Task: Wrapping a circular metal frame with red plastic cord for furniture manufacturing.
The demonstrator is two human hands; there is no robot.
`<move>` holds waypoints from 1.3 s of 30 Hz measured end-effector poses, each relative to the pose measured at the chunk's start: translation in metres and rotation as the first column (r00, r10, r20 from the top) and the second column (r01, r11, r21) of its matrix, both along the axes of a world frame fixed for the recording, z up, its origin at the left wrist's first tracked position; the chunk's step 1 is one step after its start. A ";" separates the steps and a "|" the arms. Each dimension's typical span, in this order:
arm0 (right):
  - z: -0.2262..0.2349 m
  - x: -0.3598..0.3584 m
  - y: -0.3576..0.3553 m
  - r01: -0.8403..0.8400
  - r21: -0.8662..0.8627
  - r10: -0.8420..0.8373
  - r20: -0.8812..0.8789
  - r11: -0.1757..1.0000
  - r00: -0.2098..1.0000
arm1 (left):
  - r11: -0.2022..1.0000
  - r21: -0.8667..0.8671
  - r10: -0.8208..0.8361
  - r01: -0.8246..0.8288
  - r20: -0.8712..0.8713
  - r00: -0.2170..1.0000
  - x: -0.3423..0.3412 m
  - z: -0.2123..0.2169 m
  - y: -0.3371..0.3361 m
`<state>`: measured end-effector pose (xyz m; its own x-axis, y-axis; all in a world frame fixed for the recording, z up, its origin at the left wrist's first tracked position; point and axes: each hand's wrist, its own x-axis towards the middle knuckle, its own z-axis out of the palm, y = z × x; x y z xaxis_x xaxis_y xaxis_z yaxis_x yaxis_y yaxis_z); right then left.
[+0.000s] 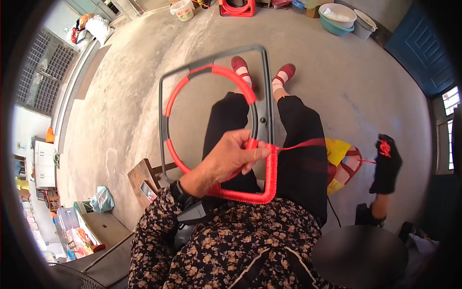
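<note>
My left hand is closed on a black rectangular frame with an inner ring. Red strip is wound over parts of the ring and thickly round the frame's lower right corner. Thumb and fingers pinch the right side just where the winding ends. From there a loose red strip runs rightward, blurred, toward my right hand. That hand wears a black glove with red on its back, out to the right. Its fingers look closed on the strip's end, though the grip itself is small and partly hidden.
Beside my right leg sits a yellow and red bag or basket, a dark cord near it. A wooden stool stands left with a small packet on it. Basins, a white bucket and another red frame lie at the far side.
</note>
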<state>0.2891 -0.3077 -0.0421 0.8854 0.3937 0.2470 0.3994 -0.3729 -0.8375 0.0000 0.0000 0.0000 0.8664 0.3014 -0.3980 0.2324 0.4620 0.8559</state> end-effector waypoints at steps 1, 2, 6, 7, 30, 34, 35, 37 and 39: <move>0.004 -0.013 0.014 0.009 -0.142 -0.016 -0.045 0.990 0.999 | 1.000 -0.017 0.005 -0.006 -0.045 0.999 -0.005 -0.007 -0.009; 0.003 -0.030 0.041 -0.152 0.047 0.159 -0.201 0.987 0.967 | 0.998 -0.045 0.045 -0.049 -0.086 0.995 -0.016 -0.013 -0.016; -0.029 -0.090 0.109 -0.597 0.217 0.630 -0.383 0.772 0.675 | 0.963 -0.257 0.078 -0.075 0.000 0.997 -0.020 -0.013 -0.027; -0.021 -0.107 0.123 -0.705 0.081 0.681 -0.357 0.705 0.640 | 0.949 -0.302 0.091 -0.084 0.008 0.996 -0.020 -0.012 -0.030; 0.039 -0.132 0.110 -0.640 0.183 0.490 -0.801 0.746 0.343 | 0.902 -0.419 0.086 -0.106 -0.066 0.994 -0.021 -0.022 -0.040; 0.038 -0.152 0.146 -0.456 0.379 0.557 -0.748 0.805 0.361 | 0.893 -0.407 0.180 -0.193 -0.070 0.981 -0.041 -0.019 -0.037; 0.039 -0.154 0.149 -0.260 0.518 0.577 -0.767 0.815 0.280 | 0.896 -0.412 0.156 -0.168 -0.063 0.986 -0.036 -0.021 -0.037; 0.021 -0.153 0.148 0.088 0.585 0.557 -0.801 0.806 0.219 | 0.904 -0.407 0.127 -0.129 -0.033 0.991 -0.030 -0.027 -0.039; 0.015 -0.141 0.148 0.058 0.716 0.710 -0.698 0.696 0.089 | 0.879 -0.458 0.145 -0.135 -0.013 0.989 -0.022 -0.021 -0.035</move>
